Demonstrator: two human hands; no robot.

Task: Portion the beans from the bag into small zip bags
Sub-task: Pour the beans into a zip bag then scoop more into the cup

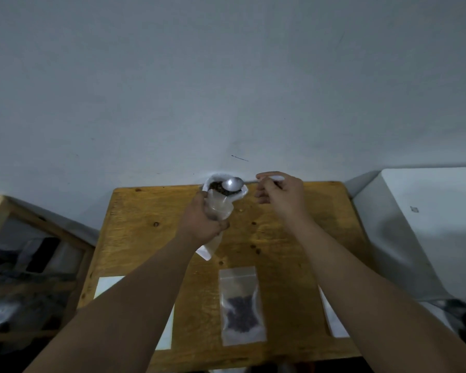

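Observation:
An open white bag of dark beans (219,187) stands at the far edge of the wooden table (293,251), against the wall. My left hand (203,221) grips a small clear zip bag (219,211) and holds it upright just in front of the bean bag. My right hand (279,193) pinches the handle of a metal spoon (234,183), whose bowl hovers over the bean bag's mouth. A filled small zip bag (241,309) with dark beans lies flat near the table's front edge.
White paper sheets lie at the front left (106,286) and front right (331,319) of the table. A few loose beans (254,249) dot the tabletop. A wooden crate (24,238) stands left, a white box (425,224) right.

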